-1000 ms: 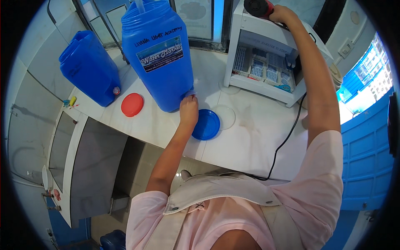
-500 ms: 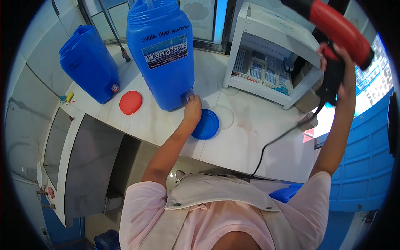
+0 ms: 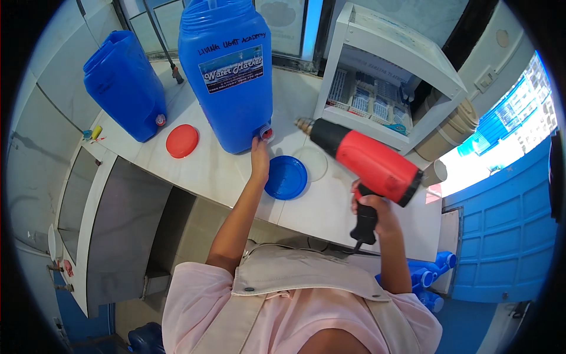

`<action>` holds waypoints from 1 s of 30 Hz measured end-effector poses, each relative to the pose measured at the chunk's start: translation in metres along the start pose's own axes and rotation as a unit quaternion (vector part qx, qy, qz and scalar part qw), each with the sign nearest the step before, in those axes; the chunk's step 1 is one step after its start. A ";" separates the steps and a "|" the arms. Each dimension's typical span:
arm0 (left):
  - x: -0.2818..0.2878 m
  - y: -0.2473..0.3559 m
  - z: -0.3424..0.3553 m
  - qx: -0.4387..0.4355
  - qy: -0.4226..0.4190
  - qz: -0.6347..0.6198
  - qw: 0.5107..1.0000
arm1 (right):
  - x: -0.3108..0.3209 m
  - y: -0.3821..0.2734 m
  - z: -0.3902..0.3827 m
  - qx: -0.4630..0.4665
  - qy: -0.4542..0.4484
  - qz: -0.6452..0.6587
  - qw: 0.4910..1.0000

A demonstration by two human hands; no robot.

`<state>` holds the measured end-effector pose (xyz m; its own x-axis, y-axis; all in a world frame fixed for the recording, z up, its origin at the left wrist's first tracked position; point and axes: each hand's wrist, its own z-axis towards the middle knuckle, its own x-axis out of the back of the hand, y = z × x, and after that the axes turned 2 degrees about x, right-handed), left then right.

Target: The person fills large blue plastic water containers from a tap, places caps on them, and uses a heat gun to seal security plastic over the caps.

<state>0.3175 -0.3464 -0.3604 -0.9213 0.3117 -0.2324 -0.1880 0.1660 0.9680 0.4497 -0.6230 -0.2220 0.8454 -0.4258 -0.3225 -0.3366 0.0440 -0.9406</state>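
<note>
A tall blue water jug (image 3: 233, 109) stands upright on the counter, with a label on its front and an open, threaded top. Low on its front sits a capped spout (image 3: 267, 133) with some clear film and a bit of red. My left hand (image 3: 259, 156) is closed at the lower left edge of this spout; its fingertips are partly hidden. With my right hand (image 3: 377, 209) I grip the black handle of a red and black heat gun (image 3: 377, 162). Its metal nozzle points left toward the spout, a short gap away. A blue lid (image 3: 286, 177) lies below the spout.
Another blue jug (image 3: 127, 88) stands at the left, with a red lid (image 3: 182, 141) between the two jugs. A clear disc (image 3: 311, 164) lies beside the blue lid. At the back right are a white shelf unit (image 3: 377, 127) with baskets, a beige bucket (image 3: 451, 127) and a cup (image 3: 435, 172).
My right hand has brought the heat gun down and left from the upper right, turning its nozzle toward the spout. My left hand has shifted slightly down and left, uncovering the spout.
</note>
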 end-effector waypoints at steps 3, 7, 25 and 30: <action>0.002 -0.014 0.014 0.025 -0.002 -0.065 0.998 | -0.011 0.022 0.015 -0.038 0.002 0.029 0.999; 0.001 -0.011 0.022 0.113 0.003 -0.106 0.988 | -0.025 0.039 0.035 -0.069 0.038 0.020 0.997; 0.007 -0.008 0.026 0.119 -0.019 -0.116 0.986 | -0.038 0.054 0.080 -0.087 0.056 0.002 0.995; -0.002 -0.001 0.021 0.120 0.006 -0.111 0.987 | -0.024 0.060 0.080 -0.104 0.063 0.009 0.993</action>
<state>0.3265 -0.3275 -0.3628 -0.8708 0.2325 -0.4332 -0.3003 0.4460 0.8431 0.4423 -0.5381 -0.2789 0.7845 -0.5363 -0.3114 -0.4412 -0.1297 -0.8880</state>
